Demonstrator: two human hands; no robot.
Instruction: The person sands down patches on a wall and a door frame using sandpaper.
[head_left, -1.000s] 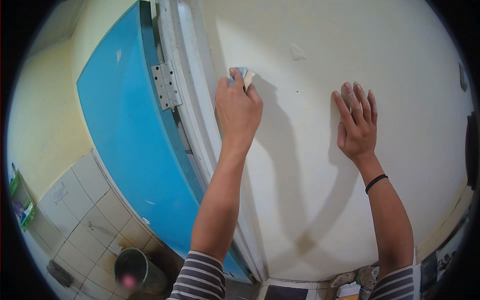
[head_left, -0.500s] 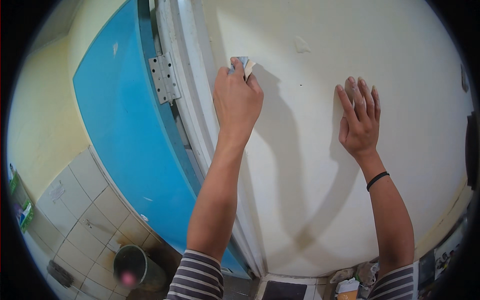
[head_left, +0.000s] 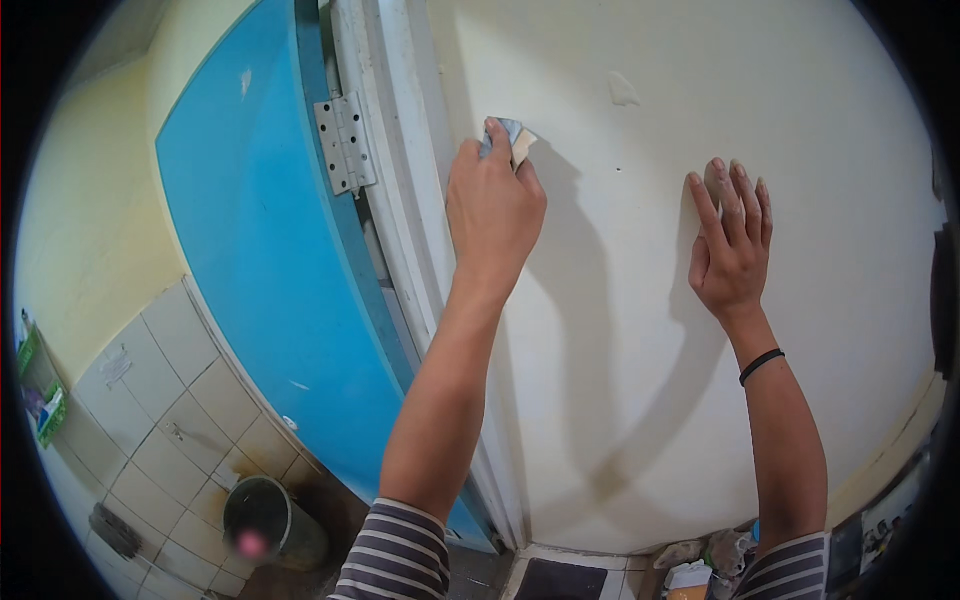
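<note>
Close to the white door frame, my left hand is closed on a folded piece of sandpaper, grey-blue on one face and beige on the other. It is held against the cream wall. My right hand rests on the same wall farther right, fingers stretched out and apart, with a black band on the wrist. A pale patch and a tiny dark hole show on the wall between and above the hands.
At left a blue door stands open on a metal hinge beside the frame. Below it, a dark bucket stands by the tiled wall. Bagged items lie at the wall's foot, near a dark mat.
The whole view has shifted slightly, so wall, door and hands appear a little farther right. My left hand still holds the sandpaper at the wall; my right hand stays flat.
</note>
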